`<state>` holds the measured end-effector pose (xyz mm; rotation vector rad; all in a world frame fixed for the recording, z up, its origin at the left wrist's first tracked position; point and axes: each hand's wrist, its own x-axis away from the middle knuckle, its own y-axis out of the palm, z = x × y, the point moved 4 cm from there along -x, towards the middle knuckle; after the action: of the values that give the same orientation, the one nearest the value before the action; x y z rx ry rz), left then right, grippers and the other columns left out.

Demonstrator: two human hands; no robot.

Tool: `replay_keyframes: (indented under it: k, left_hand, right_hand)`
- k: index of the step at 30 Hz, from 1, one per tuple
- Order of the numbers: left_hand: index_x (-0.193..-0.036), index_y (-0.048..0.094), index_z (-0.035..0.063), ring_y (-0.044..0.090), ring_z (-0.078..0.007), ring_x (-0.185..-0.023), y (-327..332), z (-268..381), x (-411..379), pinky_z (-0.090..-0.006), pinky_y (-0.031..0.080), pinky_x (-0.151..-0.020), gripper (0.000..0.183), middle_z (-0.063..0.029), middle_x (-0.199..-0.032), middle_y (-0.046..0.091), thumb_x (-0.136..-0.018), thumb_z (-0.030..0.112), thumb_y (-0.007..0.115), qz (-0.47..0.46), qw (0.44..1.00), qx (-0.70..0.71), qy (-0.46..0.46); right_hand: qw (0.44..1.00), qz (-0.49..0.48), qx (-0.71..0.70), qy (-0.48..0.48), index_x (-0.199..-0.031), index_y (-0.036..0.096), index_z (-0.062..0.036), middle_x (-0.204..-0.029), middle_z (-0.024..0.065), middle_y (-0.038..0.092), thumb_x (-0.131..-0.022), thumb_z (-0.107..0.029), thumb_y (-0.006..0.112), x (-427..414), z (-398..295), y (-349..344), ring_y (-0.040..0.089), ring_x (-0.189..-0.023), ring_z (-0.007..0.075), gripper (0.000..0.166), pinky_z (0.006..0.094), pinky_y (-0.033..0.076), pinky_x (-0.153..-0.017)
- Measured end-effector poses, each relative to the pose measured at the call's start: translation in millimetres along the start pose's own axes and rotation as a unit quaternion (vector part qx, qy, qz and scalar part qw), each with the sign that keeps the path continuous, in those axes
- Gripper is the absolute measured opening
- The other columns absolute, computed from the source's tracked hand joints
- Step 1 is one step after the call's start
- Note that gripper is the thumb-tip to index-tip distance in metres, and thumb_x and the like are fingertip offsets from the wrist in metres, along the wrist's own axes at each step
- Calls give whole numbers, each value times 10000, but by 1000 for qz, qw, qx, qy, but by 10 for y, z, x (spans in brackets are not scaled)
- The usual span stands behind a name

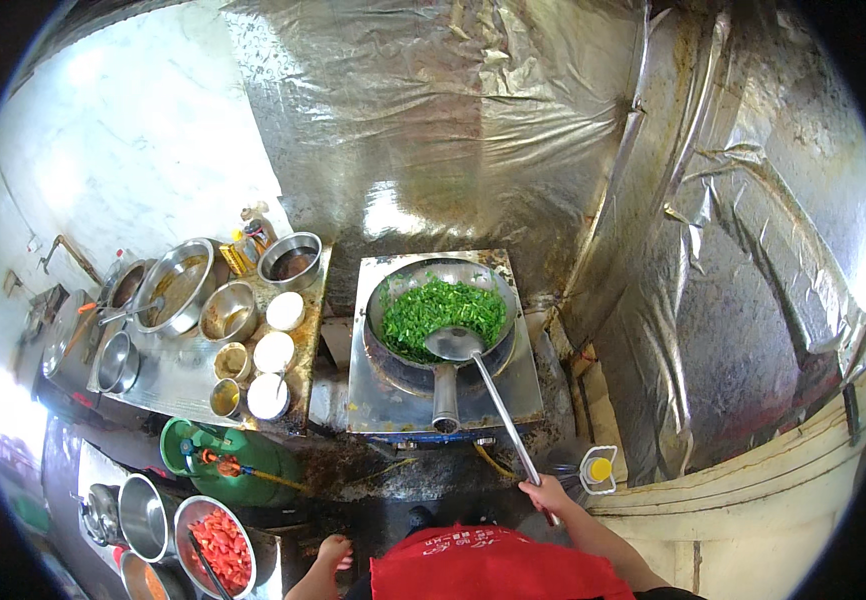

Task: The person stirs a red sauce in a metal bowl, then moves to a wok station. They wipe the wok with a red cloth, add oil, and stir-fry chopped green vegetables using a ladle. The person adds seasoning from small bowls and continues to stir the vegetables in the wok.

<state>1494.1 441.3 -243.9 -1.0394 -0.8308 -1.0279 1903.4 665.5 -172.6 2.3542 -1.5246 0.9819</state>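
My right hand (545, 497) grips the long metal handle of a wok ladle (454, 343). The ladle's round bowl rests over the near right part of a heap of chopped green vegetables (433, 311). Those greens fill much of a dark wok (508, 281), whose hollow handle (445, 397) points towards me. Under the wok is a metal-topped gas stove (373, 416). Low beside my red apron, my left hand (335, 551) hangs with its fingers curled. I see nothing held in it, though its inner side is partly hidden.
Left of the stove, a metal-topped table (170, 386) bears metal bowls, white containers (274, 351) and bottles. A green gas cylinder (253, 465) stands below it. Nearer me is a bowl of cut tomatoes (223, 551). At right, a yellow-capped plastic jug (598, 471) stands beside a pale ledge (703, 499).
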Motion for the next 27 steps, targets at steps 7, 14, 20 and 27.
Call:
replay_keyframes:
  k: [7,14,20,27]
  left_hand:
    - [-1087,428,93,536,-178,-519,-90,21,123,-317,475,-436,325,-95,-796,544,-775,165,482,32,996,88,7]
    - [-1133,403,84,548,-170,-664,576,1204,514,-292,460,-538,355,-99,-879,545,-795,172,466,-81,978,56,185]
    - [-1114,424,99,546,-154,-650,663,1215,453,-287,459,-527,337,-71,-864,552,-790,174,473,-87,980,7,181]
    - [-1082,452,106,550,-153,-578,339,650,212,-294,472,-484,319,-69,-795,564,-773,175,491,-29,995,-4,95]
  right_hand:
    - [997,19,79,9,-699,497,-47,-452,-4,435,-728,-266,580,-111,35,-250,405,-355,86,236,238,323,-349]
    - [999,3,29,25,-643,477,-68,-435,-9,403,-720,-245,589,-191,250,-122,389,-347,92,223,245,295,-336]
    - [997,26,69,19,-598,530,-2,-460,78,488,-686,-366,586,-121,164,-119,475,-377,175,378,305,382,-387]
    - [997,22,67,-4,-566,526,-10,-463,91,502,-673,-380,595,-136,164,-144,493,-385,185,391,307,386,-394]
